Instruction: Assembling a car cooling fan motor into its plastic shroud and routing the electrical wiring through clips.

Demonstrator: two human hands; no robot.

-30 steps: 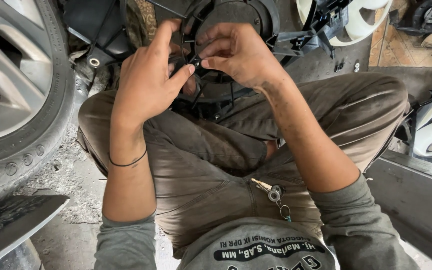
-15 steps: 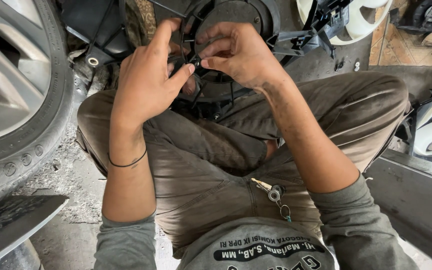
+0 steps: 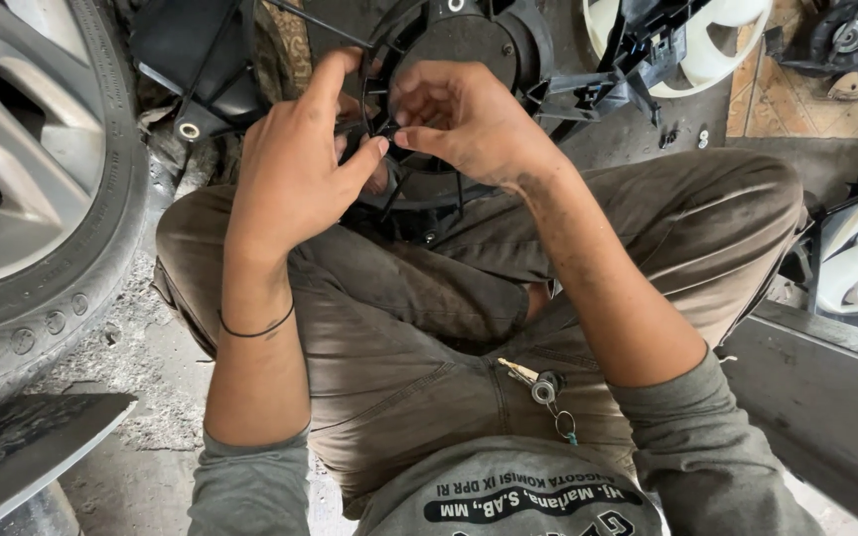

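Both hands meet at the black fan shroud (image 3: 469, 60), top centre of frame.
The right hand (image 3: 469, 119) pinches a small black piece there; the left hand (image 3: 295, 164), fingers curled, touches it from the left.

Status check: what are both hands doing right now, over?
Left hand and right hand both pinching a small part on the black fan frame. Frame rests over the lap. Car wheel close beside the left hand.

Fan shroud (image 3: 469, 40) on lap, wheel (image 3: 22, 169) at left
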